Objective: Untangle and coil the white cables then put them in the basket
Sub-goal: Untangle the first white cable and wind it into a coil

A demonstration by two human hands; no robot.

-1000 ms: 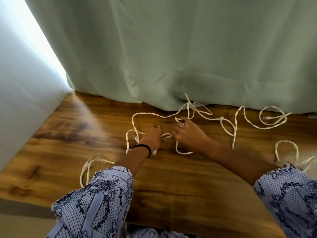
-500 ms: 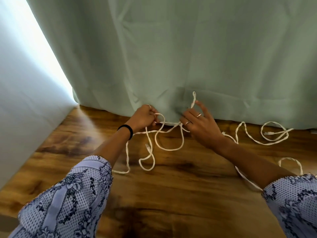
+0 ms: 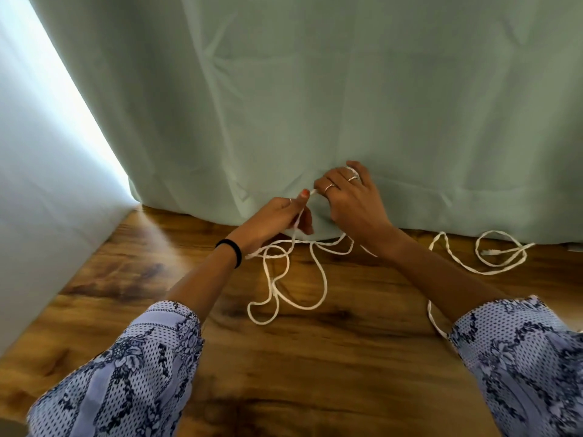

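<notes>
- Left hand (image 3: 277, 220): raised above the counter (image 3: 347, 357) near its far edge, in front of the green curtain (image 3: 315, 105). Grip closed: thumb and fingers pinch a strand of the white cables (image 3: 293, 279). Black band (image 3: 232, 252) on the wrist.
- Right hand (image 3: 355, 200): just beside the left, slightly higher. Fingers curled round the same stretch of cable; a bit of white shows at the fingertips. Rings on two fingers.
- White cables: a short taut piece runs between the two hands; loops hang from them and lie on the counter toward the middle of the far edge.
- Further loops with a connector end lie near the far right corner, at the curtain hem; one strand passes under the right forearm.
- Patterned sleeves (image 3: 126, 373) cover both forearms at the near edge.
</notes>
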